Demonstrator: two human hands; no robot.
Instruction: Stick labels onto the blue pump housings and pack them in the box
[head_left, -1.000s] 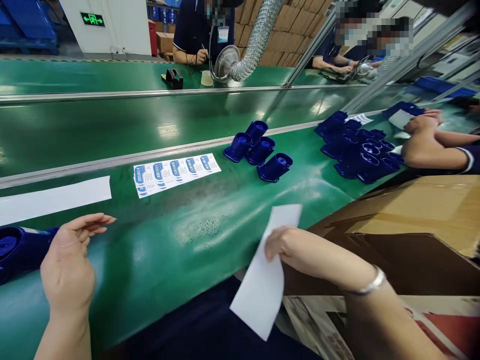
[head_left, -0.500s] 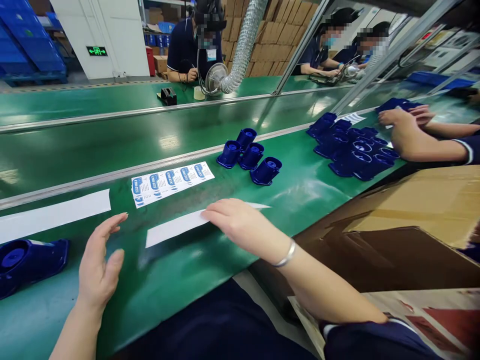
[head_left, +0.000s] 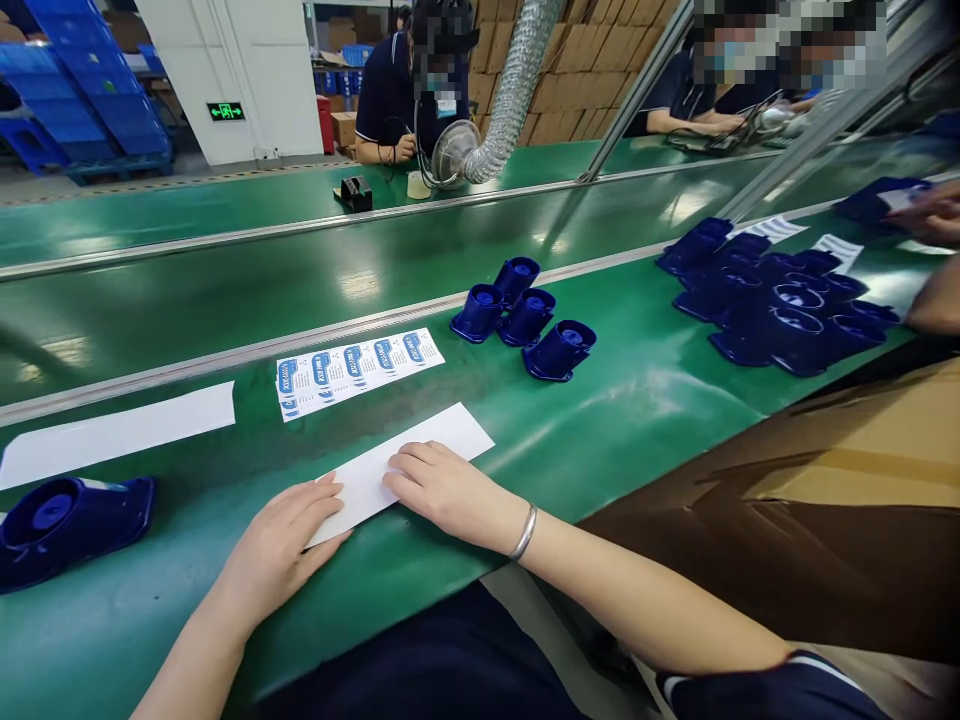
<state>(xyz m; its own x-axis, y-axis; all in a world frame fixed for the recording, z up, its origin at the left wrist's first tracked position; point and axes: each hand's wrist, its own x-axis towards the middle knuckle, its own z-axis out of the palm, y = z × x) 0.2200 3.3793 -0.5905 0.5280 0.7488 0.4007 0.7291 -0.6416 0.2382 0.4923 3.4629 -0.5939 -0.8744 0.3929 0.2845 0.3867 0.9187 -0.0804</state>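
Note:
A blank white paper strip point(head_left: 442, 440) lies flat on the green belt point(head_left: 600, 430) in front of me. My right hand point(head_left: 442, 485) rests on its middle with fingers spread flat. My left hand point(head_left: 281, 545) touches the strip's near left end with its fingertips. Just beyond lies a sheet of blue-and-white labels point(head_left: 358, 366). A dark blue plastic part point(head_left: 64, 525) sits at my far left.
Three blue plastic parts point(head_left: 525, 315) stand beyond the labels. A larger heap of them point(head_left: 780, 300) lies at the right by a co-worker's arm point(head_left: 934, 300). Another white strip point(head_left: 112, 435) lies at left. A brown cardboard box point(head_left: 847, 480) stands at my right.
My right hand brought the white strip from the air down onto the belt and pulled it nearer. My left hand moved right onto the strip's end.

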